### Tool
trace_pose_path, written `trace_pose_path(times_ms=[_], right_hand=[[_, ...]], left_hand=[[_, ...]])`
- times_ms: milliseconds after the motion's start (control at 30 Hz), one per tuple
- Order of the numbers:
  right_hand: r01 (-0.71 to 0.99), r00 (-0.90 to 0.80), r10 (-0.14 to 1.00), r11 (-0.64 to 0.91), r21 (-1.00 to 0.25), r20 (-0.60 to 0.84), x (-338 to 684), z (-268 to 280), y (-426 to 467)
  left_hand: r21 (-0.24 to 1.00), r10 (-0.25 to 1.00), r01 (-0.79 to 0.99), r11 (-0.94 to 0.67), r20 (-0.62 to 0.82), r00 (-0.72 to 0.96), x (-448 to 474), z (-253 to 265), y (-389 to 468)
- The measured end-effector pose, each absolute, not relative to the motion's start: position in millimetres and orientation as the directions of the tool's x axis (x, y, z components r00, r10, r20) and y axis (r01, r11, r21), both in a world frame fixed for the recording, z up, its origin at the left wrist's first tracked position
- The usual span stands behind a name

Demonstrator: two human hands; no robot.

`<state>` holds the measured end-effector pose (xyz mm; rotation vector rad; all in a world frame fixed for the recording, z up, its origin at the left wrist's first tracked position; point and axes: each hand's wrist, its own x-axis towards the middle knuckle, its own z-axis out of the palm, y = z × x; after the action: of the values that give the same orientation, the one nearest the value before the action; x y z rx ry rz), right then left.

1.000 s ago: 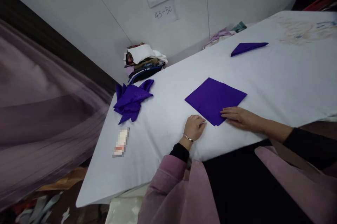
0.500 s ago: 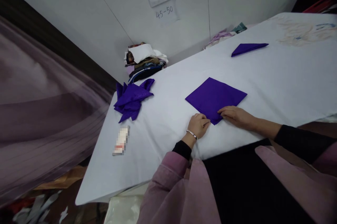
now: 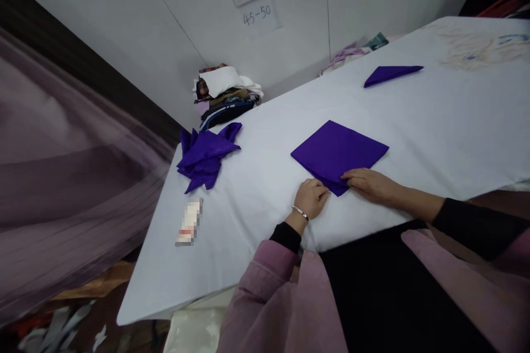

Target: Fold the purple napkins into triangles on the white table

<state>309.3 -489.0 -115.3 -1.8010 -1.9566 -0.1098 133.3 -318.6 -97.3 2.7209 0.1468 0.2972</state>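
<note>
A purple napkin (image 3: 337, 148) lies folded into a diamond on the white-covered table, one corner pointing towards me. At its near left edge, my left hand (image 3: 311, 198), with a silver bracelet on the wrist, is closed in a pinch by the near corner. My right hand (image 3: 368, 184) pinches the upper layer at the near right edge. Between the hands, a lower layer shows beneath the slightly raised upper one. My fingers partly hide the edges.
A crumpled heap of purple napkins (image 3: 207, 157) lies at the left, above a pixelated flat item (image 3: 189, 223). A folded purple triangle (image 3: 391, 74) lies at the far right. Stacked clothes (image 3: 227, 96) stand by the wall. The white table (image 3: 165, 281) ends in a rounded left corner.
The napkin's upper layer has lifted a little at the near corner under my right fingers, showing more of the layer below. My left hand has hardly moved.
</note>
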Motion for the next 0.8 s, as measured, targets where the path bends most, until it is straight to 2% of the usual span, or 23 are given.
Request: trace_pose_path(times_ms=[167, 367, 600, 800], right_hand=[[0.959, -0.067, 0.91, 0.172, -0.225, 0.41, 306.8, -111.0, -489.3], [0.958, -0.063, 0.9, 0.176, -0.227, 0.431, 302.4, -111.3, -489.7], [0.942, -0.047, 0.911, 0.176, -0.285, 0.409, 303.3, -112.9, -489.7], [0.945, -0.043, 0.905, 0.174, -0.277, 0.423, 300.7, -111.5, -488.7]], left_hand=[[0.415, 0.146, 0.053, -0.908, 0.195, 0.97, 132.9, -97.6, -318.6], [0.453, 0.202, 0.059, -0.89, 0.274, 0.94, 131.0, -99.0, -314.7], [0.236, -0.027, -0.059, -0.97, 0.136, 0.99, 143.7, -89.7, -308.2], [0.141, -0.117, -0.139, -0.98, 0.151, 0.982, 161.8, -92.9, -306.6]])
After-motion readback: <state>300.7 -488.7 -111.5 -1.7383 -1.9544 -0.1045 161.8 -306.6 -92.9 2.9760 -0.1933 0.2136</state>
